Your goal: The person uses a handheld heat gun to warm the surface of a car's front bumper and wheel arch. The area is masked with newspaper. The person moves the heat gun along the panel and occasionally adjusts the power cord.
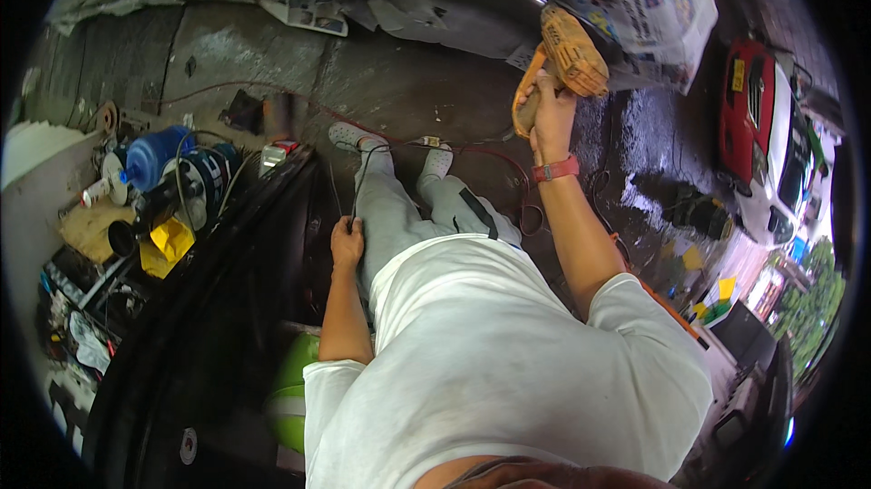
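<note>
Both hands busy: I see right hand (pixel 551 117) w/ fingers wrapped tight on orange power tool (pixel 564 58); left hand (pixel 346 242) pinches thin black cable (pixel 361 182) by dark panel (pixel 218 308).

Daylight comes from the right, beyond the right hand (pixel 551 117); glare shines on wet ground (pixel 635 126) beside it. Below the left hand (pixel 347 242) lies deep shadow. Fisheye bending and a black vignette mark the edges.
</note>
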Available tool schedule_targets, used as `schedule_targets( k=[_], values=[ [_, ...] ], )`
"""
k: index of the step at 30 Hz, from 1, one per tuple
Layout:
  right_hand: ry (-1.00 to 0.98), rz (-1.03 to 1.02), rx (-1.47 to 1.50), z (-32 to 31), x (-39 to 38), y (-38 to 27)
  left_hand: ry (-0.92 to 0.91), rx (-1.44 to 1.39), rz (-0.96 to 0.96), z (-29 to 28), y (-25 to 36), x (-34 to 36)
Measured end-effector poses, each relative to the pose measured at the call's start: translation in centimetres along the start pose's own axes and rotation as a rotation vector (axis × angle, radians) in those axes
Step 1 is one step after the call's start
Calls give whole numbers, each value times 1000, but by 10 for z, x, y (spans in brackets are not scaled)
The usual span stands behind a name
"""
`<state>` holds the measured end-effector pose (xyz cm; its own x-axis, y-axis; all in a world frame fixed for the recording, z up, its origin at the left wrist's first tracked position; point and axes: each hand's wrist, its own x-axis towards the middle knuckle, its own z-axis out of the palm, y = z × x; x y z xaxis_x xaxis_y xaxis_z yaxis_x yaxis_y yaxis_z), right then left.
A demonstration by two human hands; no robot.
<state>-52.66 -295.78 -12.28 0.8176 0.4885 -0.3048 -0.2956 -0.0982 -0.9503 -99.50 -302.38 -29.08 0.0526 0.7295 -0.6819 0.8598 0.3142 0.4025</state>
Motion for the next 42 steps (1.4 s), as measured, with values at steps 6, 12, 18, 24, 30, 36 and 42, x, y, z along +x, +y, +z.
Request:
schedule_targets(
  k=[6,12,18,24,30,36,42],
  values=[
    [-237,-228,-434,137,3,72,-42,-86,-39,-33,5,23],
    [-548,-247,-853,284,12,134,2,-127,-20,-58,-5,38],
    [-697,-403,-948,387,59,268,-15,-187,-54,-78,-17,55],
    [-681,-463,-1255,439,104,374,-38,-218,-101,-87,-23,68],
    [-678,-226,-1342,435,115,393,-1,-233,-96,-80,-29,71],
    [-581,-295,-1041,366,76,342,41,-228,-100,-66,-29,59],
    [-507,-275,-844,267,24,247,140,-224,-30,-61,-13,41]
  ],
)
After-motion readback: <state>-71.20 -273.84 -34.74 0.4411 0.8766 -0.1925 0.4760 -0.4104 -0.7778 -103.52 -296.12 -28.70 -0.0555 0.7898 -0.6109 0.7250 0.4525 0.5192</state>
